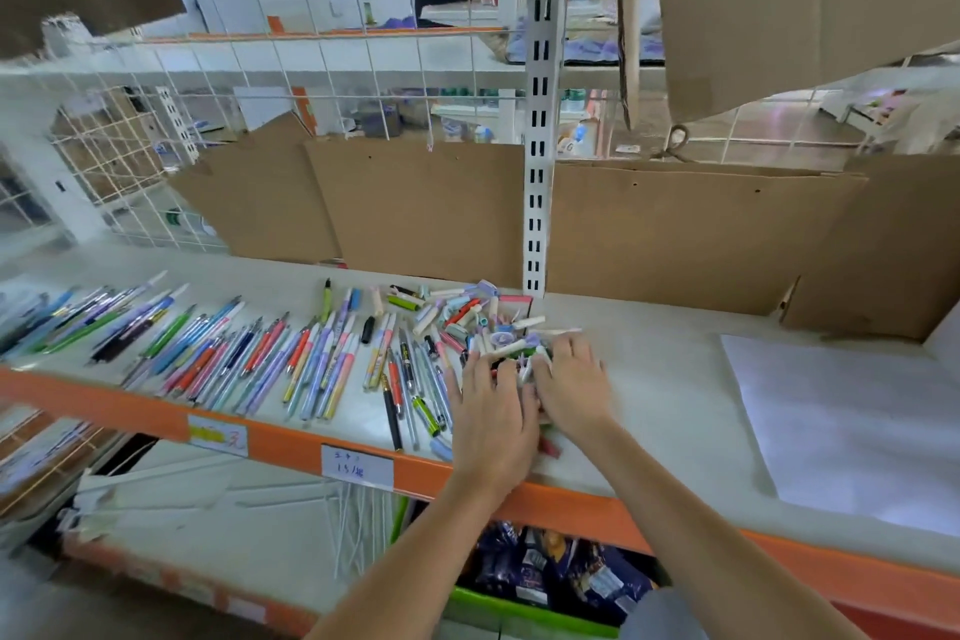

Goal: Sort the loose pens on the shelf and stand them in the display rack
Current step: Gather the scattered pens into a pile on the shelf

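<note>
While both of the person's hands are down on the shelf, they meet at a heap of short pens and caps near the shelf's middle. The left hand lies palm down at the heap's near edge, fingers extended and slightly spread, fingertips on the small items. The right hand lies just beside it, fingers bent over several pale pieces at the heap's right edge; whether it actually pinches any of them cannot be told, since the fingertips are blurred and partly hidden.

To the left of the heap, loose pens lie in rough rows across the shelf surface, mostly parallel and angled, in blue, green, orange, pink and lilac. A black pen and a green one lie nearest the left hand, close to the front edge.

An orange front rail runs along the shelf and carries two paper price labels. Brown cardboard panels stand along the back, against a white wire grid and a slotted white upright. A white sheet lies on the shelf well to the right. A green bin holding packaged goods sits below the rail.
</note>
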